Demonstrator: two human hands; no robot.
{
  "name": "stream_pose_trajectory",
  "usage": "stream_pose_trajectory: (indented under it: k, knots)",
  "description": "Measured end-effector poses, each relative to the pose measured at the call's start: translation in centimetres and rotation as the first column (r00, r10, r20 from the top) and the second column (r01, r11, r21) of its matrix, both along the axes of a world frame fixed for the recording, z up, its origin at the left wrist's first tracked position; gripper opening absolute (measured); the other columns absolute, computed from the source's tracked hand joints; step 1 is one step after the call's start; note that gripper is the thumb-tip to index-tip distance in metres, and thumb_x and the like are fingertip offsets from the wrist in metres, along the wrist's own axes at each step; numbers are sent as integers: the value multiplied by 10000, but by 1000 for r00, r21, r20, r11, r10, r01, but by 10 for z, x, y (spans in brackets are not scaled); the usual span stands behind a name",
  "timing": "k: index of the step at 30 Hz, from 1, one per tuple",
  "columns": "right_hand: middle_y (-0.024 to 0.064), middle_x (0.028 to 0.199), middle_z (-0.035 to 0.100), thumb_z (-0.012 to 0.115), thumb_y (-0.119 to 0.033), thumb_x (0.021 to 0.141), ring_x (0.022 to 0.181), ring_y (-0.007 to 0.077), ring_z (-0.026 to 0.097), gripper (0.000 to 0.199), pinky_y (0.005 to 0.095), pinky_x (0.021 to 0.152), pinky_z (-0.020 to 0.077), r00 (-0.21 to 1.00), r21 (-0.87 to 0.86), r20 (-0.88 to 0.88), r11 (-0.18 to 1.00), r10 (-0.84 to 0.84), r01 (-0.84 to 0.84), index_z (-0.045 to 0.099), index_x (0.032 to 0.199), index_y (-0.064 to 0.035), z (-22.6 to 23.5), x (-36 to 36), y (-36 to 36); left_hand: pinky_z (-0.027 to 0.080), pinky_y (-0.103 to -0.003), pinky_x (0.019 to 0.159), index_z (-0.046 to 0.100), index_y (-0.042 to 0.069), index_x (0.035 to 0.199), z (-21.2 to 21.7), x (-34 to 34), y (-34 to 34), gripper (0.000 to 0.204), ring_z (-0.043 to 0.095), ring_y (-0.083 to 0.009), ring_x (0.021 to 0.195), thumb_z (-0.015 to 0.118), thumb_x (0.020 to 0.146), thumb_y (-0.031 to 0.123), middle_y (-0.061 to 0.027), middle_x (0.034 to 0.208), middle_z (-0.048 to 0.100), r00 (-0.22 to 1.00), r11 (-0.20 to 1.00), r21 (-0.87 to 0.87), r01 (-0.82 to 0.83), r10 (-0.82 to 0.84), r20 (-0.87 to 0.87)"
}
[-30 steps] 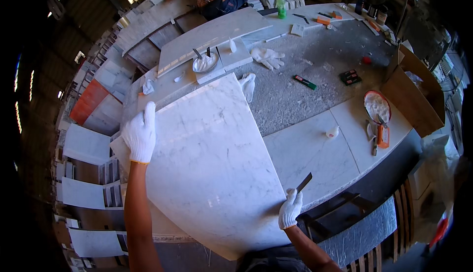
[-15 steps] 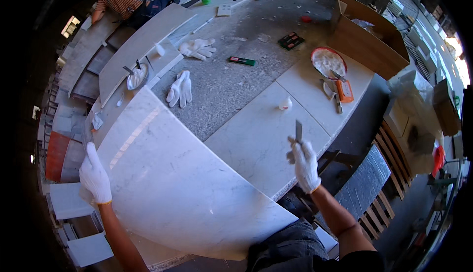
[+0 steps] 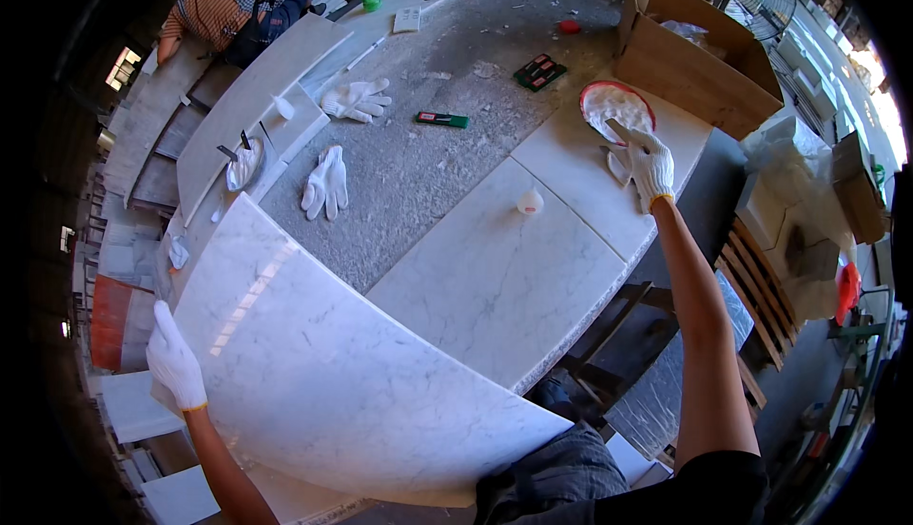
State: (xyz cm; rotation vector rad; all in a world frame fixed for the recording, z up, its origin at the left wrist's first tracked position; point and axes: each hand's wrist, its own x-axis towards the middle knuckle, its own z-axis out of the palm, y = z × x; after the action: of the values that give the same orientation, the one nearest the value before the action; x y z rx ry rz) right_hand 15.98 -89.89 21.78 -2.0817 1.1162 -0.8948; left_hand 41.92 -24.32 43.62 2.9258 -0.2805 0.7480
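Note:
A polished white marble slab (image 3: 333,363) with grey veins lies in front of me, its near side by my body. My left hand (image 3: 178,361), in a white knit glove, grips its left edge; the undersides of the fingers are hidden. My right hand (image 3: 651,162), also gloved, is stretched out to the far right, closed on a flat metal putty knife (image 3: 618,131). The blade is at the near rim of a red-rimmed bowl (image 3: 650,106) of white paste. A pale scraper (image 3: 616,165) lies just left of that hand. A small white bottle (image 3: 530,203) stands on the bench slabs.
Two loose white gloves (image 3: 326,183) lie on the dusty grey bench top. A second paste container (image 3: 245,165) with tools sits at the left. An open cardboard box (image 3: 699,78) stands beyond the bowl. Far left, another person (image 3: 228,7) bends over. Wooden pallets (image 3: 761,278) lie right.
My right hand has moved away from me and rightward with the putty knife, from beside the white bottle to the paste bowl. My left hand stays at the slab's edge. The view has shifted slightly.

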Motion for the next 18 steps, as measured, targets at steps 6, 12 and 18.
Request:
stream_pose_trajectory:
  k: [6, 12, 18]
  knots:
    - [166, 983, 693, 546, -182, 854, 894, 310, 670, 259, 337, 782, 507, 999, 51, -23, 998, -31, 32, 710, 1028, -80, -23, 17, -22, 436, -449, 796, 623, -25, 1126, -9, 9, 23, 508, 584, -416, 935, 339, 1011, 380, -248, 1021, 640, 994, 993, 110, 46, -56, 92]
    - [153, 926, 707, 535, -161, 830, 808, 261, 678, 291, 325, 728, 519, 998, 307, 18, 950, -59, 51, 714, 1046, -84, -42, 24, -36, 440, -441, 807, 625, -13, 1134, -3, 1, 2, 507, 586, -408, 948, 338, 1008, 386, -232, 1040, 644, 999, 995, -91, -32, 30, -24]
    - [118, 871, 698, 563, -140, 777, 695, 175, 644, 349, 294, 636, 504, 983, 487, 132, 872, -125, 45, 703, 1085, -55, -48, 24, -45, 437, -445, 815, 634, -1, 1130, -4, 3, 2, 518, 585, -411, 950, 346, 1001, 409, -229, 1040, 646, 1000, 998, -61, -19, 19, -3]
